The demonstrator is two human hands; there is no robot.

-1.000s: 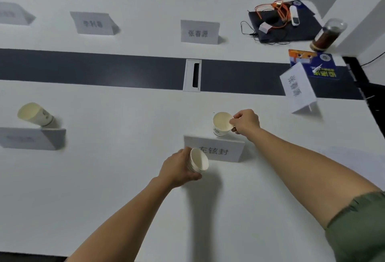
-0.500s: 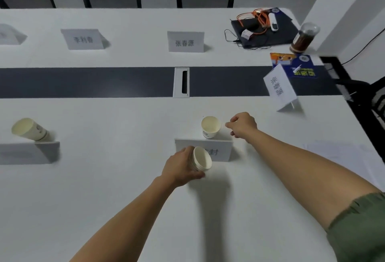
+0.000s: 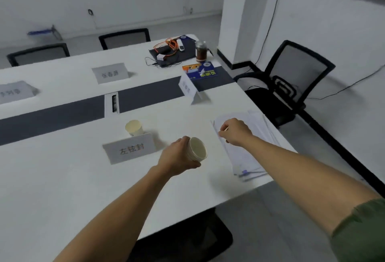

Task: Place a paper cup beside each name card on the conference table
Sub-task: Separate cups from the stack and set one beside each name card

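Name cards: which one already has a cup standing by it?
The nearest name card; a paper cup stands upright just behind it. The other cards have none; the left hand holds another cup.

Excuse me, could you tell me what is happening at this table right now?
A person is setting out paper cups by name cards. One cup already stands behind the nearest name card. The left hand holds another cup, tilted. The right hand hovers loosely closed over some papers.

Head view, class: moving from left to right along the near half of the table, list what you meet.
Standing paper cup → nearest name card → left hand → held cup → right hand → paper stack.
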